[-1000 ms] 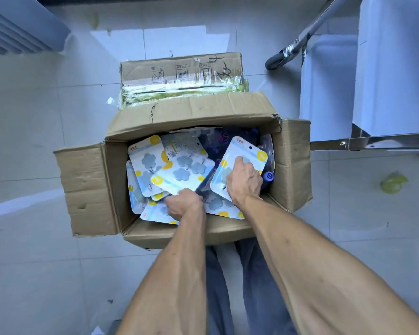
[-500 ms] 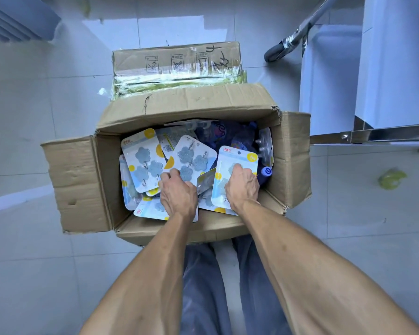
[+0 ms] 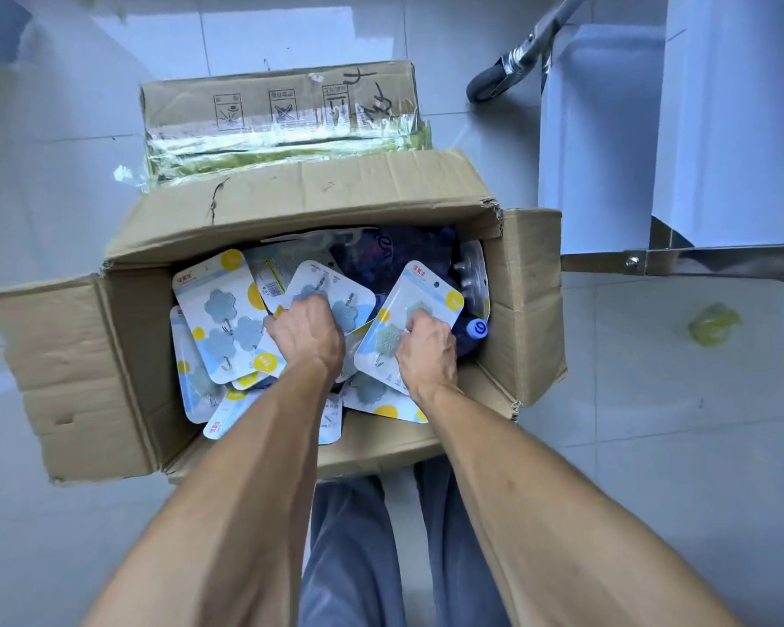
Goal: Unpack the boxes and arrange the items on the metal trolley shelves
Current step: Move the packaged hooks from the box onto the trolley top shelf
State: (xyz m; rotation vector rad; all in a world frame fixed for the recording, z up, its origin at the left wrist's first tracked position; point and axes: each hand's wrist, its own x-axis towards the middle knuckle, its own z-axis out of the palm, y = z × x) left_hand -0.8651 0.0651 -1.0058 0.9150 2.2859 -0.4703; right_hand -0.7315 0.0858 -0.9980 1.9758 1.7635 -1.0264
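Both hands are sunk inside the open cardboard box (image 3: 528, 282): left hand (image 3: 306, 330) and right hand (image 3: 426, 350) are each curled around a hook pack (image 3: 336, 287), (image 3: 408, 310).

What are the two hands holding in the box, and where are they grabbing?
Each grips a hook pack: the right hand its pack's near right edge, the left hand its pack's near left side.

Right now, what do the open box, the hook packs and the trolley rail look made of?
Open box: corrugated cardboard, matte brown, creased, torn at corners. Hook packs: glossy printed card, probably under clear plastic; the hooks look like matte blue-grey plastic. Trolley rail: polished metal, likely stainless, mirror-like, with a bolt.
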